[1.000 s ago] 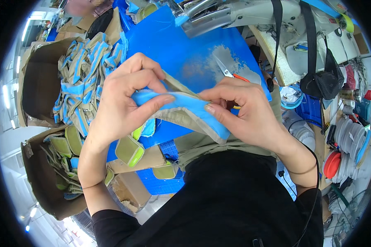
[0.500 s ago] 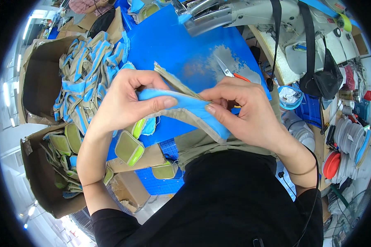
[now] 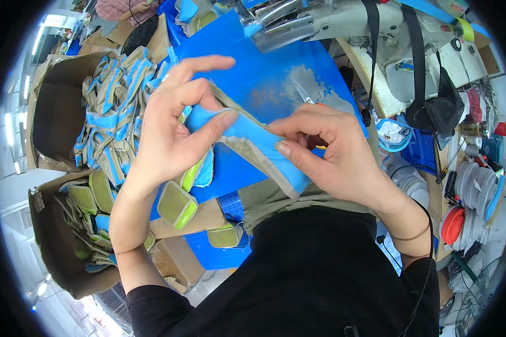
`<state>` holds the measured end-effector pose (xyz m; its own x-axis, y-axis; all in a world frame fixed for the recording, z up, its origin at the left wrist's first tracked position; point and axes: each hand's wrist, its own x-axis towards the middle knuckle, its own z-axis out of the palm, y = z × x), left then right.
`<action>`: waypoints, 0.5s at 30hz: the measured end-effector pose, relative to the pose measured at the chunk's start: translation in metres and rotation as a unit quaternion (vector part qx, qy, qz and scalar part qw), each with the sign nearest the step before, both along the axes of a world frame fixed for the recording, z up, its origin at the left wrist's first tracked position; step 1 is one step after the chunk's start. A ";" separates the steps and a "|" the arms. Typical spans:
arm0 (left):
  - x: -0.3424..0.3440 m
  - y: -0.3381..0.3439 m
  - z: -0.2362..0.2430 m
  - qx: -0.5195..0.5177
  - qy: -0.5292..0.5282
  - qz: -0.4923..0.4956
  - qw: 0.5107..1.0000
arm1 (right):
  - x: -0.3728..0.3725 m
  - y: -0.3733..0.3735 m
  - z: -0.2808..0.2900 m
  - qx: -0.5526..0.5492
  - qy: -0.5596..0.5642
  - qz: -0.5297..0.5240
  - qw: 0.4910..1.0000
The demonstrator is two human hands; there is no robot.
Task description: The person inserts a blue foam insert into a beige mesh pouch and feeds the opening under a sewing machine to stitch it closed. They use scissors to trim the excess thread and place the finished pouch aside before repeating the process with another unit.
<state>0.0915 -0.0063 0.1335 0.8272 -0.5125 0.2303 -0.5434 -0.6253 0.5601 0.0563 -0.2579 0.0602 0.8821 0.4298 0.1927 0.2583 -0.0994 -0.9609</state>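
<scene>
Between my hands, over the blue work surface (image 3: 236, 62), is a blue and khaki fabric strip (image 3: 247, 133) with grey-beige edging. My left hand (image 3: 180, 118) pinches its left end between thumb and a bent forefinger, while another finger stretches out. My right hand (image 3: 326, 147) grips the strip farther right, thumb on the blue face and fingers folded behind. A pair of scissors (image 3: 303, 90) lies past my right hand, its handle partly hidden by that hand. Below my left hand hang green and khaki fabric pieces (image 3: 177, 205) with bright lime trim.
A heap of blue and khaki strips (image 3: 115, 106) lies at the left by an open cardboard box (image 3: 53, 112). A lower box (image 3: 56, 247) holds green pieces. A sewing machine (image 3: 348, 22) stands at the back right, with black straps (image 3: 416, 62) hanging down. White and red rolls (image 3: 452, 224) sit far right.
My left hand's fingers have lifted and spread, with thumb and forefinger still on the strip. The strip's left end tilts up a little more. My right hand has barely moved.
</scene>
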 end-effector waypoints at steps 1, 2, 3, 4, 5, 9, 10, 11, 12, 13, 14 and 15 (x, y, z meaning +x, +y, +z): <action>0.003 0.003 -0.001 -0.021 0.049 -0.010 0.999 | 0.000 0.000 0.001 0.004 0.011 -0.001 1.000; 0.005 0.005 -0.002 -0.042 0.098 -0.021 0.994 | 0.000 0.000 0.002 0.009 0.023 -0.002 1.000; 0.006 0.006 -0.003 -0.043 0.112 -0.021 0.993 | -0.001 -0.001 0.003 0.013 0.034 -0.004 0.999; 0.007 0.006 -0.003 -0.044 0.126 -0.022 0.991 | 0.000 -0.001 0.005 0.010 0.037 -0.002 0.999; 0.007 0.006 -0.003 -0.045 0.140 -0.022 0.989 | 0.000 -0.002 0.006 0.007 0.039 0.000 0.999; 0.009 0.004 -0.001 -0.051 0.143 -0.018 0.988 | 0.001 -0.003 0.006 0.022 0.053 -0.001 0.998; 0.009 0.003 -0.003 -0.064 0.131 -0.020 0.989 | 0.001 -0.003 0.005 0.029 0.059 -0.003 0.998; 0.010 0.002 -0.005 -0.076 0.119 -0.022 0.990 | 0.001 -0.002 0.004 0.036 0.064 -0.005 0.997; 0.011 0.001 -0.005 -0.075 0.120 -0.021 0.990 | 0.001 -0.002 0.003 0.042 0.070 -0.008 0.997; 0.012 0.001 -0.005 -0.073 0.122 -0.020 0.990 | 0.002 -0.003 0.003 0.041 0.072 -0.007 0.997; 0.013 0.001 -0.004 -0.072 0.123 -0.019 0.990 | 0.003 -0.003 0.003 0.040 0.074 -0.006 0.996; 0.014 0.001 -0.004 -0.070 0.122 -0.020 0.990 | 0.003 -0.003 0.003 0.040 0.076 -0.005 0.996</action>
<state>0.1056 -0.0054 0.1294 0.8462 -0.5240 0.0969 -0.4044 -0.5130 0.7572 0.0596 -0.2609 0.0637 0.9076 0.4102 0.0892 0.1077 -0.0223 -0.9939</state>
